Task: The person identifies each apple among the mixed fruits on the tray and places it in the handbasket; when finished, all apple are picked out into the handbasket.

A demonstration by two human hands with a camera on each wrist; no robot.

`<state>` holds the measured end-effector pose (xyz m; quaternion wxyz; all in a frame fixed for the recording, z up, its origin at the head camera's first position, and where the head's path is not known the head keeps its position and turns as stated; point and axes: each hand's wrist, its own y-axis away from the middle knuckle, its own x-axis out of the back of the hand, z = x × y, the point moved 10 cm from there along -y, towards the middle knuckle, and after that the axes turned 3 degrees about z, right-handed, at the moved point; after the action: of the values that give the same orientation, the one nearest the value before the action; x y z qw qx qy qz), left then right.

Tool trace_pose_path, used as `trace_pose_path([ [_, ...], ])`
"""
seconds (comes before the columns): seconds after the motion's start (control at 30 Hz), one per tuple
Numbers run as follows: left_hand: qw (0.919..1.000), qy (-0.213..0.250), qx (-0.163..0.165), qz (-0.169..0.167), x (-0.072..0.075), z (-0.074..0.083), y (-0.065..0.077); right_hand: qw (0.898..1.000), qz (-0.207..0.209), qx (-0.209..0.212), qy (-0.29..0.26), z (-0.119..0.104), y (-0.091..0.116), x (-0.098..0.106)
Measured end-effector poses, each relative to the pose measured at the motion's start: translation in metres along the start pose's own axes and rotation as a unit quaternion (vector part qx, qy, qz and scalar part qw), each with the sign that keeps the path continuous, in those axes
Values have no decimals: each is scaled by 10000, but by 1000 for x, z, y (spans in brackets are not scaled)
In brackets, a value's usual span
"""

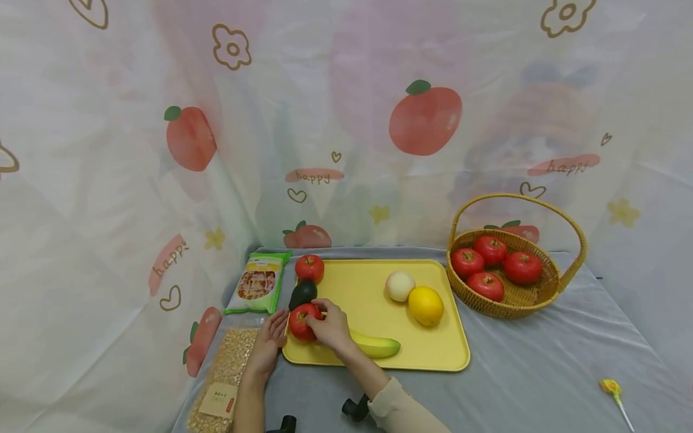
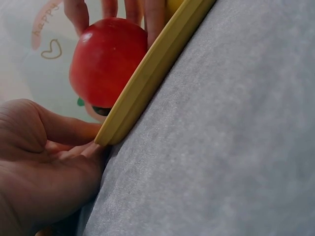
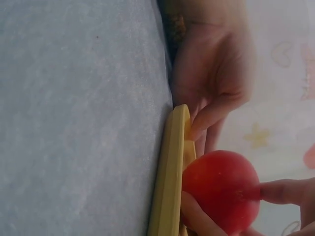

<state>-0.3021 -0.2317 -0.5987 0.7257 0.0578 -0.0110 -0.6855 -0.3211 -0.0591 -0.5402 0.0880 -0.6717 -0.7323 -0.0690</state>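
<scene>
My right hand grips a red apple at the left end of the yellow tray. In the right wrist view its fingers lie around the apple from different sides. My left hand holds the tray's left edge, with the thumb over the rim in the left wrist view. Behind the held apple lie a dark avocado and another red apple, in a row along that edge. A banana lies along the tray's front, partly hidden by my right hand.
A pale round fruit and a yellow lemon-like fruit sit on the tray's right half. Right of it stands a wicker basket with several red apples. Bags of food and grain lie left; a yellow lollipop lies far right.
</scene>
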Motion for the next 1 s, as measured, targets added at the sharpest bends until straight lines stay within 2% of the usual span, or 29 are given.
trace_pose_path([
  [0.23,9999,37,27,-91,-4,0,0,10000,60,-21,-70,-5,3,6],
  [0.5,9999,68,89,10,2,6,-1,9987,-198,-132,-452,-21,6,6],
  [1.0,9998,28,166,-86,-1,4,4,9897,-403,-457,-1294,-32,13,25],
])
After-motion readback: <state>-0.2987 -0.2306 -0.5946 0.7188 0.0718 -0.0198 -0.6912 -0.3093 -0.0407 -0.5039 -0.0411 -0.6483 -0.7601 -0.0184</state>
